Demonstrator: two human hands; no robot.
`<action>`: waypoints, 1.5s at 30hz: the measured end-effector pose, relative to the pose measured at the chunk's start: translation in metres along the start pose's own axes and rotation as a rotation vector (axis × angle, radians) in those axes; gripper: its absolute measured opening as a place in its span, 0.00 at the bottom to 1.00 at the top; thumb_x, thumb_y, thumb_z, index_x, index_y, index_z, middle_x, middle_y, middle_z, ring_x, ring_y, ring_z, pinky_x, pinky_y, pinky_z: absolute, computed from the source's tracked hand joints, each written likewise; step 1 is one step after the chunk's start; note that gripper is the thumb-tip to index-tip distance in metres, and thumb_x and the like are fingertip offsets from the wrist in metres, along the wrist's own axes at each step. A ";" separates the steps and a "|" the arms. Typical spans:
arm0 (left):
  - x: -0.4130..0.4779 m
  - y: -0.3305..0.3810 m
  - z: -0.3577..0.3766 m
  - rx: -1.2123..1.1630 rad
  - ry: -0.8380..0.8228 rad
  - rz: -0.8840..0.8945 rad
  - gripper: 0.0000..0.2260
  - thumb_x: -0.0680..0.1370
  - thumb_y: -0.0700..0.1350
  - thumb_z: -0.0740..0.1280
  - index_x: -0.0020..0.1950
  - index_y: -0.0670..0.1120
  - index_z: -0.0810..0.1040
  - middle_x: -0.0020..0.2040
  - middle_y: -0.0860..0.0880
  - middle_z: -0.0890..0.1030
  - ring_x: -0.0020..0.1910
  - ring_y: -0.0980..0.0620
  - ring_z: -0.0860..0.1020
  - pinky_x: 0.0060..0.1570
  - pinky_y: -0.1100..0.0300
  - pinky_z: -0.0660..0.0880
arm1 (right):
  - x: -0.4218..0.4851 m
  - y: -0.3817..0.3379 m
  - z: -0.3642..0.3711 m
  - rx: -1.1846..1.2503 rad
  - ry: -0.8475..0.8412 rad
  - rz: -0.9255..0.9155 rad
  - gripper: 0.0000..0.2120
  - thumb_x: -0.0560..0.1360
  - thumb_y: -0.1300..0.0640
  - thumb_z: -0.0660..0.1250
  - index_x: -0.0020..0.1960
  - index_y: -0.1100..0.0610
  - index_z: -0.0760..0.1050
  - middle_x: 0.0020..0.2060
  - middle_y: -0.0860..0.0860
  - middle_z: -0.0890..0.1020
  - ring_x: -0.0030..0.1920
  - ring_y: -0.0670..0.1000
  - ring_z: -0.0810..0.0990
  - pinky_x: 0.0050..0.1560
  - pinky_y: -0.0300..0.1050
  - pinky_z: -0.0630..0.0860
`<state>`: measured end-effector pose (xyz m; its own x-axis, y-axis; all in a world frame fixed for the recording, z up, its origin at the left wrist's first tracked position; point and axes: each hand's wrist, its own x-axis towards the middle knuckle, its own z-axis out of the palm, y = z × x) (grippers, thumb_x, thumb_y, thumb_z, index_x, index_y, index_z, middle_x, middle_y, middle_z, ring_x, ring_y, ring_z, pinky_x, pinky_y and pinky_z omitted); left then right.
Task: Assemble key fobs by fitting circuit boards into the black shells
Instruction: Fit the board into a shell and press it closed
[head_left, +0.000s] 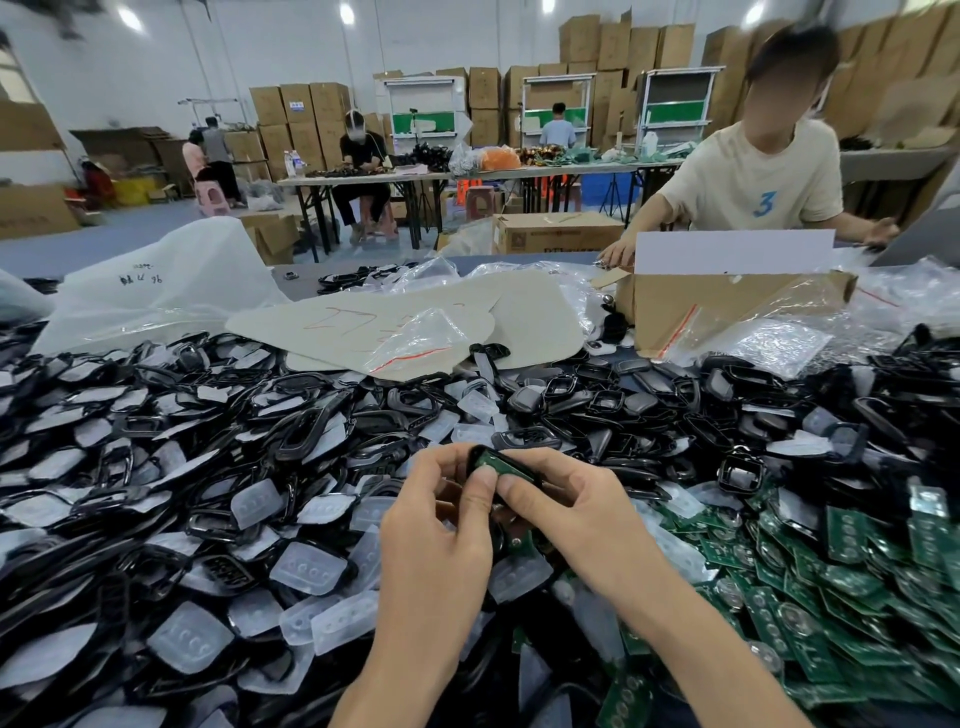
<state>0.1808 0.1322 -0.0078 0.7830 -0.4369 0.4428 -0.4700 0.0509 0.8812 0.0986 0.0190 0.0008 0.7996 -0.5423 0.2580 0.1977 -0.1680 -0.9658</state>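
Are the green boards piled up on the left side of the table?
No, the green circuit boards are heaped on the right, while black shells and clear pads cover the left.

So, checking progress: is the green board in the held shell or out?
In: the green board sits within the black shell, held by left hand and right hand. Fully seated? Cannot tell.

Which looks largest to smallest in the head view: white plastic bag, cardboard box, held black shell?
1-2. white plastic bag and cardboard box: about alike, not ranked.
3. black shell: clearly smallest, despite being nearest the camera.
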 end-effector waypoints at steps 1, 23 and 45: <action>0.001 0.001 0.000 -0.001 0.000 0.009 0.06 0.80 0.47 0.68 0.51 0.60 0.78 0.44 0.59 0.83 0.41 0.57 0.82 0.38 0.68 0.76 | 0.001 0.000 -0.001 0.003 0.000 -0.002 0.08 0.78 0.61 0.72 0.54 0.49 0.84 0.46 0.48 0.88 0.46 0.47 0.86 0.47 0.37 0.80; 0.001 0.002 -0.002 0.086 0.020 0.014 0.07 0.82 0.51 0.59 0.57 0.61 0.75 0.48 0.64 0.81 0.37 0.54 0.78 0.29 0.64 0.72 | 0.006 0.009 -0.029 -0.102 0.402 0.047 0.09 0.81 0.51 0.67 0.53 0.36 0.80 0.42 0.43 0.84 0.35 0.49 0.79 0.38 0.47 0.78; -0.001 0.004 -0.002 0.188 -0.026 0.131 0.08 0.80 0.58 0.56 0.55 0.64 0.73 0.45 0.61 0.80 0.37 0.55 0.78 0.30 0.71 0.68 | 0.001 0.011 -0.018 -1.037 0.336 -0.078 0.11 0.81 0.50 0.61 0.56 0.49 0.81 0.49 0.45 0.78 0.50 0.48 0.70 0.56 0.46 0.73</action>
<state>0.1788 0.1348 -0.0049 0.7006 -0.4608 0.5448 -0.6366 -0.0589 0.7690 0.0920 0.0019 -0.0090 0.5785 -0.6707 0.4642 -0.4588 -0.7381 -0.4946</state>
